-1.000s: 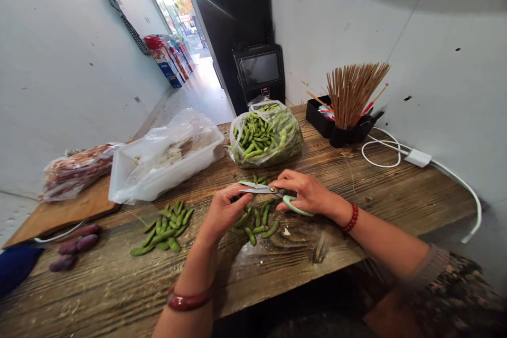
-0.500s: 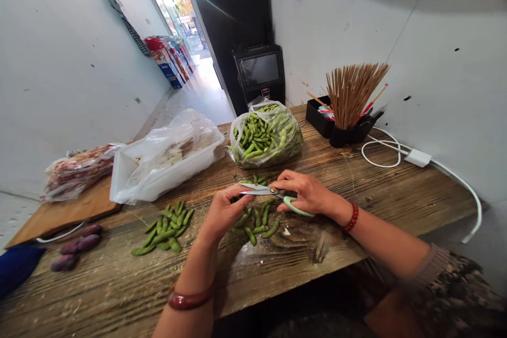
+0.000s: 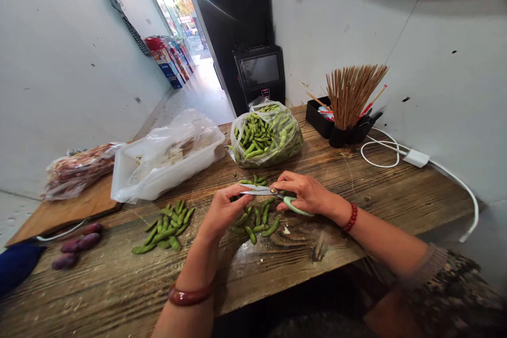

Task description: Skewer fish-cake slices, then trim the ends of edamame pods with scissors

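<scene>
My right hand (image 3: 303,194) is closed around the pale green handles of a pair of scissors (image 3: 293,205). The blades point left, slightly parted, and reach the fingertips of my left hand (image 3: 226,208). Those fingers are pinched together on what looks like an edamame pod, mostly hidden by the fingers and blades. Below the hands lies a loose group of edamame pods (image 3: 259,228), with a few more just beyond the blades. A second pile of pods (image 3: 166,229) is left of my left wrist. Behind my hands stands a clear plastic bag (image 3: 295,142) full of pods.
A white plastic tub (image 3: 170,187) with a bag inside stands at the back left, beside bagged meat (image 3: 79,169) on a wooden board (image 3: 75,206). Several purple tubers (image 3: 81,244) lie nearby. A black holder (image 3: 319,119) with skewers (image 3: 352,95) and a white cable (image 3: 447,168) are at right.
Both hands and the scissors stay almost where they were. The view has shifted very slightly; nothing on the table has visibly moved.
</scene>
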